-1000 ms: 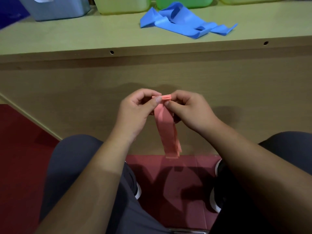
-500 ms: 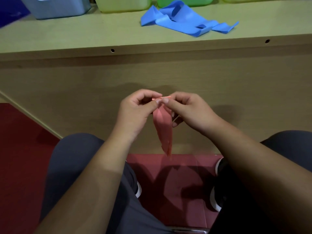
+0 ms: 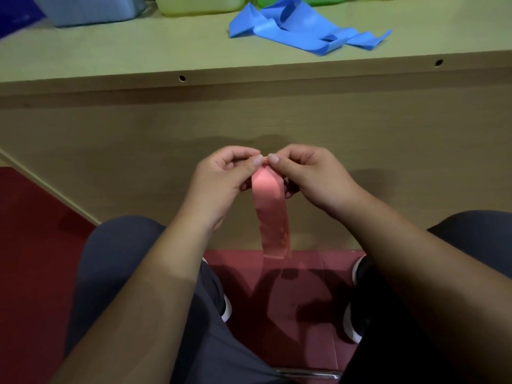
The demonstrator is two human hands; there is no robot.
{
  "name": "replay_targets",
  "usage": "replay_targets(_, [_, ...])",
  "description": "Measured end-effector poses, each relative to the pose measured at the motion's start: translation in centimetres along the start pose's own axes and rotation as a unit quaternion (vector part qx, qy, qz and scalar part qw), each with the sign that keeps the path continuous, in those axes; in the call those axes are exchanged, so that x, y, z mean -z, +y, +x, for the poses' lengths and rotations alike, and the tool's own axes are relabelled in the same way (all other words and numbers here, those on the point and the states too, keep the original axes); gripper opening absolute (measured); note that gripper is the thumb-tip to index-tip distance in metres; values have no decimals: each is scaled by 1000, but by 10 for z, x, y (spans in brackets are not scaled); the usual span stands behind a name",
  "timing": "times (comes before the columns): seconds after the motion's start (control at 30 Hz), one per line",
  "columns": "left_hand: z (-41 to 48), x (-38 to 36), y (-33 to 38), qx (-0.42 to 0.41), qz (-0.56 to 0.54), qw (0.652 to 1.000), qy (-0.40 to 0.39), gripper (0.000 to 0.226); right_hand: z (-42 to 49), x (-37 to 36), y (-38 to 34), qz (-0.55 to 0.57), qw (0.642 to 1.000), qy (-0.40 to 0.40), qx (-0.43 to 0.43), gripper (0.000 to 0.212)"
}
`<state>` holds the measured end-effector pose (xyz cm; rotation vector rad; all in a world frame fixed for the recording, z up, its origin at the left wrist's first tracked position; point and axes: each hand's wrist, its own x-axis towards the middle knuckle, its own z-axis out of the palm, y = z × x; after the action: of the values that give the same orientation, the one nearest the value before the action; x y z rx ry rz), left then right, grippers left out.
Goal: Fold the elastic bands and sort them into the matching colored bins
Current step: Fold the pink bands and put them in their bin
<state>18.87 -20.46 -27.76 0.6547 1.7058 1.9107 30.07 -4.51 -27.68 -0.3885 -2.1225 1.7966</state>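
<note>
A pink elastic band (image 3: 272, 214) hangs folded in front of the desk's front panel, its broad face toward me. My left hand (image 3: 221, 184) and my right hand (image 3: 310, 176) both pinch its top edge, thumbs nearly touching. The lower end dangles above the floor between my knees. A blue elastic band (image 3: 293, 31) lies loose and crumpled on the desk top, far from both hands. At the back edge stand a blue-grey bin (image 3: 91, 9), a yellow-green bin (image 3: 199, 4) and a green bin (image 3: 327, 0), each cut off by the frame.
The desk (image 3: 138, 51) has a pale green top and a wooden front panel with two small holes. Below are a red floor, my dark-trousered knees and my shoes. A chair's metal edge (image 3: 307, 374) shows at the bottom.
The hanging pink band twisted edge-on half a second ago and now faces me flat again. My thumbs have drawn closer together on its top edge.
</note>
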Motion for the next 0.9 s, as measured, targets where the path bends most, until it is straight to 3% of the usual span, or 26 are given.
replay_targets(0.33, [-1,-2,1,52,-5,999,13,19,3,2,5,-27,1000,-1,-6,20])
replay_targets(0.6, [1,-3,4,107,-130,986,15,33,5,1,6,32,999,-2,-19,13])
replay_targets(0.73, [2,-2,3,113,-143,983,5,27,5,2,8,49,998,-7,-29,13])
replay_targets(0.9, [-1,-4,6,104,-117,988,14,22,3,0,7,-8,1000,5,8,14])
